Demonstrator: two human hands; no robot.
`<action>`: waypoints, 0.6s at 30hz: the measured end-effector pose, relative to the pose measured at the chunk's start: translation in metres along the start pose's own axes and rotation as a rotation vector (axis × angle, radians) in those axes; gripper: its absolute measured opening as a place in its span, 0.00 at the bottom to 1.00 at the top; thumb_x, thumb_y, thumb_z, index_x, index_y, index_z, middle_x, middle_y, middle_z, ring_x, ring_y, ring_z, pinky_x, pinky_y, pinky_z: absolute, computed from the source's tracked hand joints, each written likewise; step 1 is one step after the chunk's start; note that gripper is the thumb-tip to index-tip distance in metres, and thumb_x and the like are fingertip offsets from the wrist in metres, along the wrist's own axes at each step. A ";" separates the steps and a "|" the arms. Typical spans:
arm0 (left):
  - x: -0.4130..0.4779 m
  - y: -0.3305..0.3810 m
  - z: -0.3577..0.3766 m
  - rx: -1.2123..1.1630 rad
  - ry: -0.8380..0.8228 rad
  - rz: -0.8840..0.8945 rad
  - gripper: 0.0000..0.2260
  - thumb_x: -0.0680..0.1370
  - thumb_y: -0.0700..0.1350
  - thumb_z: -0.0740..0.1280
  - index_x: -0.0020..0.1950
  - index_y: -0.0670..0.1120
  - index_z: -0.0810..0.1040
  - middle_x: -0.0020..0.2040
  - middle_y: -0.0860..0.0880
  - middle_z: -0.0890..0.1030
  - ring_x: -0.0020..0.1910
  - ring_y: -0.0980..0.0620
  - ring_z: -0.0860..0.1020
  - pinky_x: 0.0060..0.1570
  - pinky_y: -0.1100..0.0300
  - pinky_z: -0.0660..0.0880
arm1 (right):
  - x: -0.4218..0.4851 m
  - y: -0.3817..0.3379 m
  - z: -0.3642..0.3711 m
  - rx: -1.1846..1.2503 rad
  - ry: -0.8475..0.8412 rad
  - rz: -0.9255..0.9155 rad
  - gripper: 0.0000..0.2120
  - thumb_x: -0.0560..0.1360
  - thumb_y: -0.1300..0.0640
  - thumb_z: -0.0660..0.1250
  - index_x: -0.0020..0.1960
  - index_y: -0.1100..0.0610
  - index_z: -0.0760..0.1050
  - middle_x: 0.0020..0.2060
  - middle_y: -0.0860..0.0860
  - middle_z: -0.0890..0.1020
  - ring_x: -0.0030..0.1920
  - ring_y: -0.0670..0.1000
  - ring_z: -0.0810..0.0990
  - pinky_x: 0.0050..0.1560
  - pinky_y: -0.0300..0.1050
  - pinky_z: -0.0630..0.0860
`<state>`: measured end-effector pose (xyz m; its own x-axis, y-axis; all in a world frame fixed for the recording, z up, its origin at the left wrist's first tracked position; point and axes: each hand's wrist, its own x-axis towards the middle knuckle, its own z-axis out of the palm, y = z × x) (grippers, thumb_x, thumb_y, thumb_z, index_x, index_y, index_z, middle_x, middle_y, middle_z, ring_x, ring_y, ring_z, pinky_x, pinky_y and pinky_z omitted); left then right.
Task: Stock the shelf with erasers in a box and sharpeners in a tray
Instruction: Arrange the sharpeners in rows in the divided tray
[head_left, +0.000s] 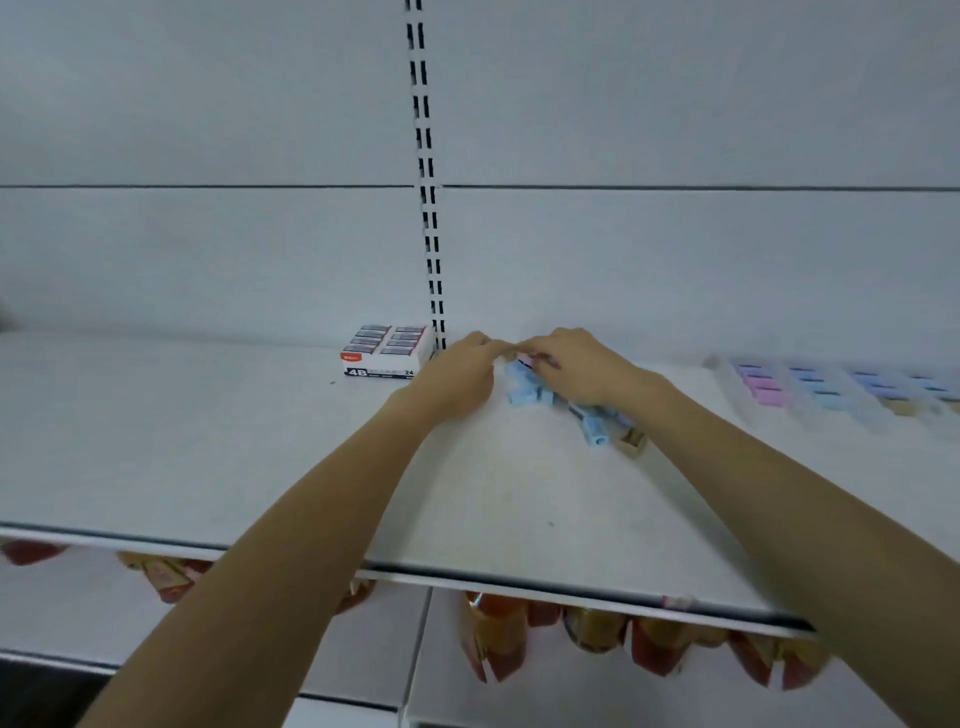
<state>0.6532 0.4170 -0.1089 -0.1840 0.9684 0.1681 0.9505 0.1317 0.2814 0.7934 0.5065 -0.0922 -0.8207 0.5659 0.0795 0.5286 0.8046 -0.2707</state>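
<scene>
Shelf (208, 441) of white board carries everything. Well to the right of the right grip (582, 364) lies the clear tray (724, 382), its cells partly filled with pastel sharpeners (763, 387). Just left of the left grip (457, 376) stands the eraser box (387, 356), which looks full. Both grips are curled, fingertips meeting over a small pinkish piece (527, 358), but I cannot tell which one holds it. Loose blue sharpeners (530, 389) lie under the right grip, a beige sharpener (634, 441) near its wrist. The step seems to be sorting sharpeners; next, one must be carried right into a free cell.

Blue sharpeners (530, 387), white shelf (208, 441), purple-blue tray (831, 389).
</scene>
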 end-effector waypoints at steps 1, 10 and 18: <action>0.004 -0.001 0.003 0.005 -0.006 0.011 0.23 0.77 0.34 0.52 0.71 0.47 0.66 0.65 0.42 0.69 0.64 0.43 0.69 0.60 0.50 0.68 | 0.001 0.000 0.001 -0.008 -0.003 0.015 0.16 0.80 0.56 0.53 0.64 0.52 0.72 0.54 0.59 0.75 0.55 0.59 0.72 0.58 0.51 0.69; 0.029 -0.015 0.011 -0.030 0.014 0.130 0.15 0.78 0.39 0.56 0.62 0.45 0.73 0.57 0.42 0.77 0.57 0.43 0.72 0.56 0.50 0.70 | 0.000 -0.001 0.005 0.197 0.144 0.105 0.08 0.73 0.61 0.65 0.50 0.58 0.79 0.48 0.54 0.82 0.45 0.47 0.75 0.35 0.29 0.65; 0.020 -0.028 -0.001 -0.483 0.116 0.114 0.09 0.76 0.36 0.63 0.55 0.43 0.73 0.47 0.45 0.78 0.44 0.49 0.76 0.44 0.62 0.70 | 0.003 -0.016 0.016 0.221 0.203 0.204 0.16 0.73 0.59 0.66 0.61 0.57 0.72 0.48 0.50 0.78 0.49 0.50 0.76 0.50 0.40 0.70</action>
<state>0.6231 0.4325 -0.1124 -0.1390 0.9374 0.3194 0.7469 -0.1125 0.6553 0.7787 0.4921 -0.1030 -0.6315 0.7529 0.1852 0.5994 0.6256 -0.4994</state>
